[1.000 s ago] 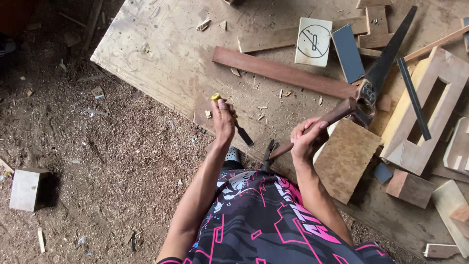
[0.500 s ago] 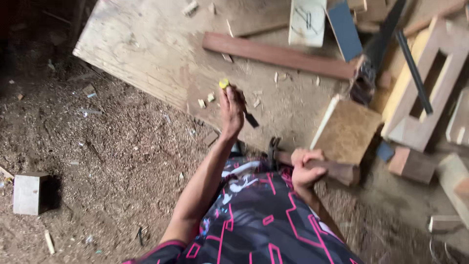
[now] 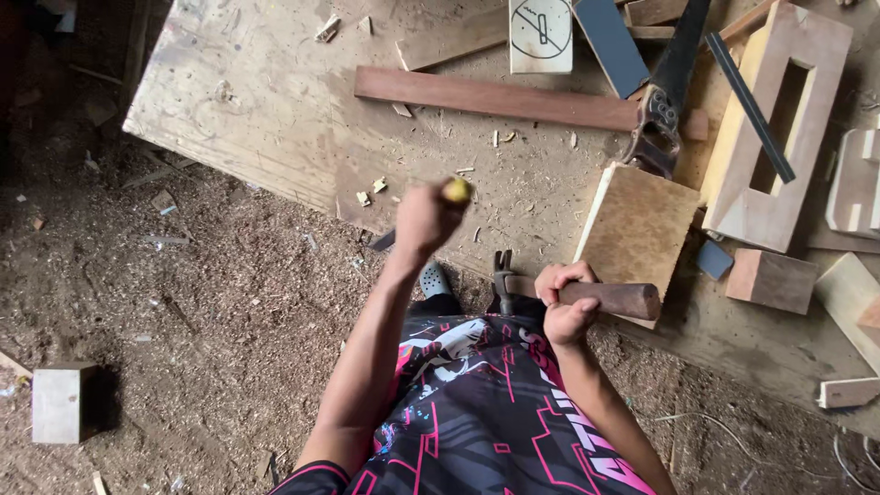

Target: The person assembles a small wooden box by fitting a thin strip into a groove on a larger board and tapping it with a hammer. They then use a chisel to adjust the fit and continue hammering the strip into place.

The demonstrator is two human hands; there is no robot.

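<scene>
My left hand [image 3: 423, 220] is blurred and raised over the edge of a big plywood board [image 3: 238, 92]. It grips a chisel [image 3: 456, 190] with a yellow butt end; a dark blade tip pokes out below the fist. My right hand [image 3: 566, 307] is close to my body and clasps the wooden handle of a claw hammer [image 3: 612, 299]. The handle lies level and points right, with the metal head [image 3: 502, 275] to the left of my fist. A square chipboard piece [image 3: 637, 225] lies just beyond the hammer.
On the board lie a long reddish plank [image 3: 495, 96], a hand saw [image 3: 669, 92], a pale wooden frame with a slot [image 3: 779, 128], a reddish block [image 3: 770, 280] and offcuts. A white block [image 3: 57, 401] sits on the sawdust floor at left.
My right hand drew back toward my body and the hammer handle swung down from slanting up-right to level. My left hand turned the chisel, so its blade now points down-left.
</scene>
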